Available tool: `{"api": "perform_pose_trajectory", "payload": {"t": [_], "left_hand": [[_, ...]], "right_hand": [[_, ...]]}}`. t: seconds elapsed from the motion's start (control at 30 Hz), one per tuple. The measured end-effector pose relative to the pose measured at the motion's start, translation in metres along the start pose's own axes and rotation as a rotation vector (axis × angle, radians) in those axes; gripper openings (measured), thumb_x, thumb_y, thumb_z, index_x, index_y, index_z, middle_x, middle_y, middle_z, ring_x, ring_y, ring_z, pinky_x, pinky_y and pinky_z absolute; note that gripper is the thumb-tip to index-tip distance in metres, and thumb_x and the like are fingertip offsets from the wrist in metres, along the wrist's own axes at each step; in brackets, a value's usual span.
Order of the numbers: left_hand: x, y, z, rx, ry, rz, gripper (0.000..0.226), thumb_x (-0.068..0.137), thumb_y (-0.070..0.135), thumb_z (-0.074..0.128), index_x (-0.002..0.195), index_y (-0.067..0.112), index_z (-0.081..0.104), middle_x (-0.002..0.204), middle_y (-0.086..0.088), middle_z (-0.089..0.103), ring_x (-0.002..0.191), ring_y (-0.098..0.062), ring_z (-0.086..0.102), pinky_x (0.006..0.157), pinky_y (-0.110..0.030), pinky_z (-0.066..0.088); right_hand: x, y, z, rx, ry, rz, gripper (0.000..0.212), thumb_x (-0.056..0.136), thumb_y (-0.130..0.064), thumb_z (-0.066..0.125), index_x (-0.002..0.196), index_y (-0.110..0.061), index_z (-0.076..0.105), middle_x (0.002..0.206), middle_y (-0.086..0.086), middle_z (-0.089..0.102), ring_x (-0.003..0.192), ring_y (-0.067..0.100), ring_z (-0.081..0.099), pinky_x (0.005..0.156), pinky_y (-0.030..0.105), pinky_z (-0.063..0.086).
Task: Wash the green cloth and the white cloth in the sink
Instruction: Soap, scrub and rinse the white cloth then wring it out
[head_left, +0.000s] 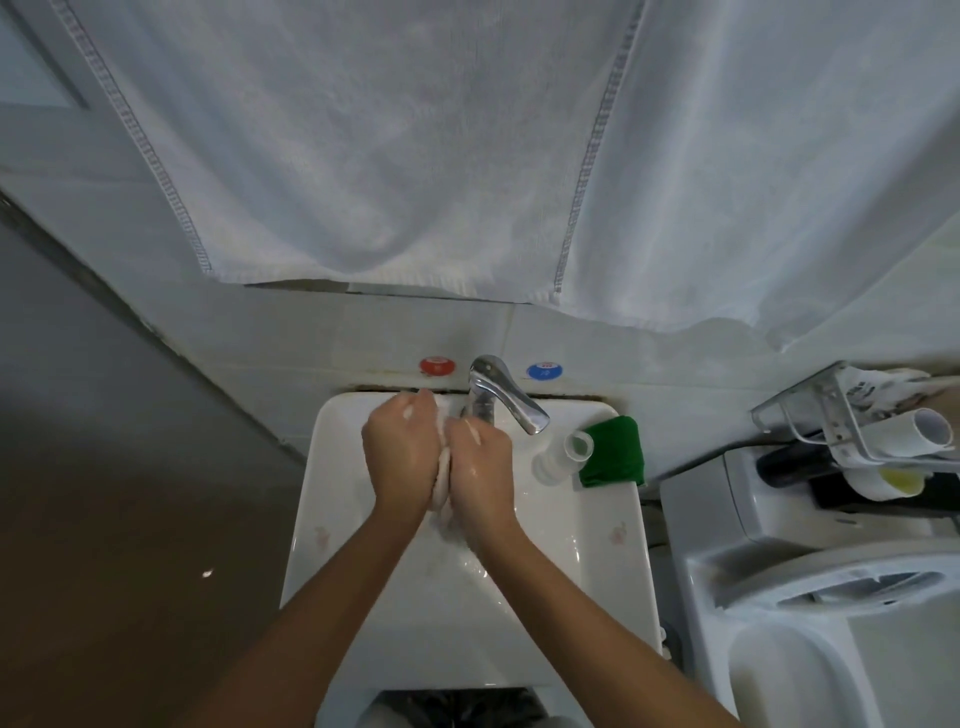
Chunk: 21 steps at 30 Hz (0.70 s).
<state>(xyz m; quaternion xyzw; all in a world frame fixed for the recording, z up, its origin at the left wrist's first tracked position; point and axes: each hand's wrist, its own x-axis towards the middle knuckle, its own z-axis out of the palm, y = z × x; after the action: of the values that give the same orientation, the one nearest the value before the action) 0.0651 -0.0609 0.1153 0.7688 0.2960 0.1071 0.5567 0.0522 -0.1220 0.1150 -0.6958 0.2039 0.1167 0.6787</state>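
Overhead, a large pale towel (395, 145) with dark stitched seams hangs in soft folds across the white tiled wall (291, 338). Below it a white ceramic sink (618, 525), squarish with rounded corners and a glossy wet bowl, stands against the tiles. A curved chrome tap (506, 395) rises at the back rim, between a round red cap (437, 365) and a round blue cap (544, 371) set in the wall.

Both arms reach in over the bowl. The left hand (402, 452) and the right hand (480, 465) sit side by side, each grip clamped on the white cloth (442, 480), which is bunched into a wet, crumpled strip squeezed between the palms just in front of the tap. Specks of suds show on the knuckles.

On the sink's right back corner lies the green cloth (615, 452), folded into a thick, matte pad, touching a small translucent plastic bottle (563, 457) lying just beside it. Further right a white plastic washing machine (810, 582) stands, with a metal wire rack (831, 415) above it holding rolled white items. Left of the sink the floor (104, 545) is brown and smooth.
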Motion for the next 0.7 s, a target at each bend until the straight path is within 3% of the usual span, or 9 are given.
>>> {"api": "perform_pose_trajectory", "payload": {"t": [0.17,0.23,0.3,0.4,0.5,0.6,0.7], "left_hand": [[-0.052,0.0,0.006,-0.025,-0.057,0.141,0.038,0.094,0.018,0.057,0.057,0.016,0.048,0.052,0.005,0.049,0.048,-0.004,0.046,0.051,-0.015,0.039],[-0.033,0.0,0.008,-0.025,-0.041,0.109,0.037,0.093,0.017,0.057,0.057,0.016,0.049,0.053,0.004,0.051,0.049,-0.004,0.048,0.053,-0.018,0.039],[-0.01,0.002,0.008,-0.061,-0.011,0.029,0.041,0.093,0.012,0.056,0.054,0.017,0.047,0.053,0.001,0.05,0.051,-0.006,0.046,0.056,-0.023,0.039],[-0.029,0.002,0.012,-0.105,-0.006,0.04,0.041,0.094,0.015,0.055,0.054,0.014,0.047,0.052,0.001,0.049,0.049,-0.005,0.043,0.049,-0.011,0.035],[-0.041,0.005,0.015,-0.108,-0.038,0.073,0.04,0.094,0.016,0.055,0.056,0.008,0.049,0.05,0.0,0.047,0.047,-0.005,0.044,0.048,-0.016,0.036],[-0.004,0.007,0.014,-0.137,0.021,-0.064,0.04,0.093,0.013,0.054,0.054,0.009,0.045,0.051,-0.001,0.046,0.049,-0.008,0.04,0.052,-0.024,0.035],[-0.008,0.002,0.015,-0.116,0.015,-0.036,0.041,0.094,0.016,0.054,0.055,0.012,0.046,0.053,-0.001,0.048,0.05,-0.008,0.042,0.047,-0.014,0.034]], "right_hand": [[0.021,-0.01,-0.015,-0.023,0.061,-0.07,0.024,0.098,-0.014,0.046,0.075,-0.015,0.054,0.069,-0.002,0.056,0.06,0.007,0.053,0.059,0.021,0.047],[0.018,-0.002,-0.007,-0.143,0.086,-0.093,0.022,0.098,-0.015,0.047,0.078,-0.016,0.056,0.074,0.001,0.058,0.069,0.013,0.057,0.068,0.029,0.049],[0.009,0.005,0.0,-0.083,0.099,-0.052,0.027,0.094,-0.015,0.05,0.067,-0.017,0.053,0.066,0.003,0.054,0.067,0.017,0.054,0.066,0.036,0.046],[0.017,-0.008,-0.01,-0.032,0.074,-0.048,0.034,0.093,-0.008,0.048,0.06,-0.017,0.045,0.056,-0.002,0.046,0.055,0.011,0.045,0.054,0.026,0.039],[0.03,-0.014,-0.011,-0.063,0.082,-0.028,0.031,0.096,-0.011,0.046,0.066,-0.018,0.048,0.059,-0.004,0.05,0.054,0.008,0.048,0.051,0.018,0.04],[0.016,-0.003,-0.002,-0.059,0.048,0.022,0.027,0.089,-0.017,0.049,0.062,-0.02,0.049,0.063,0.001,0.051,0.064,0.016,0.052,0.062,0.031,0.042],[0.019,-0.007,-0.008,-0.043,-0.013,0.028,0.03,0.089,-0.012,0.049,0.06,-0.018,0.046,0.061,0.003,0.047,0.063,0.018,0.049,0.061,0.032,0.039]]}}
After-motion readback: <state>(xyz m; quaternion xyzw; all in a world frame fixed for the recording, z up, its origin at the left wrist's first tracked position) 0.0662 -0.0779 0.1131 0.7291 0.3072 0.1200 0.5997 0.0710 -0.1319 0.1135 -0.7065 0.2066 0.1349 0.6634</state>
